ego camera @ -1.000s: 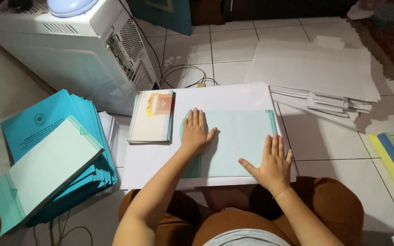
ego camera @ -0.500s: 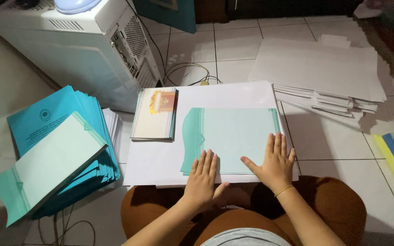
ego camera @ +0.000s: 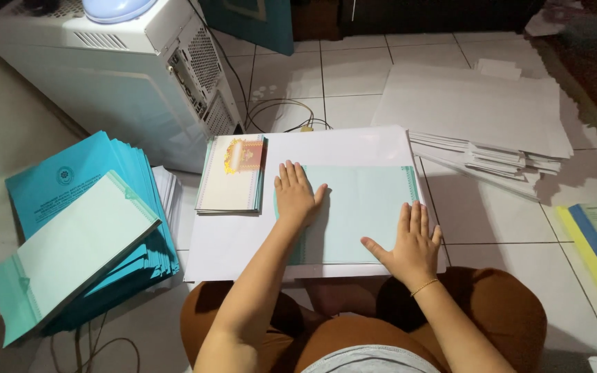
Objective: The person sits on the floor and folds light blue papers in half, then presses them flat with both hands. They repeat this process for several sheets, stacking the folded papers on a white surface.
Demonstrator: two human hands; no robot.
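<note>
The left hand [ego camera: 294,195] lies flat, fingers spread, on the upper left part of a pale green sheet [ego camera: 361,211]; it grips nothing, only presses down. The right hand [ego camera: 410,243] is also open and flat, on the lower right corner of the same sheet. The sheet lies on a white board [ego camera: 233,245] in front of the person's knees, and it looks already laid flat, with its edges about parallel to the board. Just beside it, to the left, is a small stack of cards [ego camera: 233,174] with a gold and red ornament on top. As I judge it, much is finished: a big pile of blue folders [ego camera: 70,207] is on the floor to the left, with one pale green one on top. To the right, a heap of white sheets [ego camera: 478,117] waits, so plenty seems left.
</note>
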